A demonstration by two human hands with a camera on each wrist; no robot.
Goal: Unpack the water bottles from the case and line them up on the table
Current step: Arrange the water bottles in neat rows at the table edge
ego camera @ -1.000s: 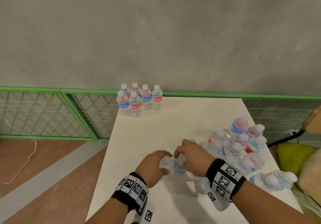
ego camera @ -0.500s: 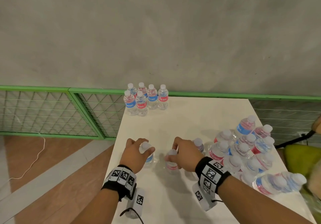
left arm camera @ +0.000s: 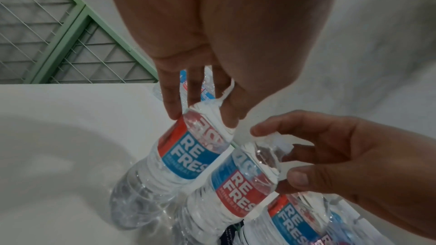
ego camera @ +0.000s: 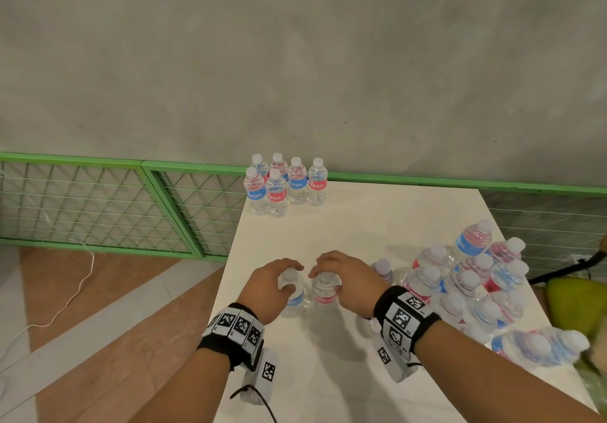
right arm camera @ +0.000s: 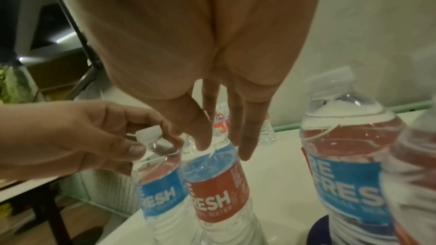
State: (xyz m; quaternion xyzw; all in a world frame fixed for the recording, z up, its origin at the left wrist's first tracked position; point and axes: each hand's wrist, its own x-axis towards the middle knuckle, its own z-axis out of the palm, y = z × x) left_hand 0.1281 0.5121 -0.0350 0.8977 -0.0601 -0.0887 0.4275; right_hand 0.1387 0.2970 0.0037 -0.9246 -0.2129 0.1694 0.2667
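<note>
Two small water bottles stand side by side in the middle of the white table [ego camera: 377, 222]. My left hand [ego camera: 290, 276] grips the blue-labelled bottle [ego camera: 295, 301] by its neck and cap. My right hand [ego camera: 325, 280] grips the red-labelled bottle [ego camera: 325, 298] the same way. The left wrist view shows my left hand [left arm camera: 202, 116] pinching its bottle [left arm camera: 188, 154], with my right hand [left arm camera: 271, 159] on the neighbouring one [left arm camera: 235, 185]. The right wrist view shows my right hand [right arm camera: 224, 151] over the red label [right arm camera: 217, 193]. I cannot tell whether the bases touch the table.
Several bottles [ego camera: 285, 183] stand lined up in two rows at the table's far left corner. A loose cluster of bottles [ego camera: 469, 278] crowds the right edge, some tipped over [ego camera: 538, 345]. One lone bottle [ego camera: 382, 270] stands just right of my right hand. A green mesh fence [ego camera: 98, 199] runs behind.
Both hands carried a bottle each away from the cluster on the right. Half a second ago the two bottles were apart; now they are side by side.
</note>
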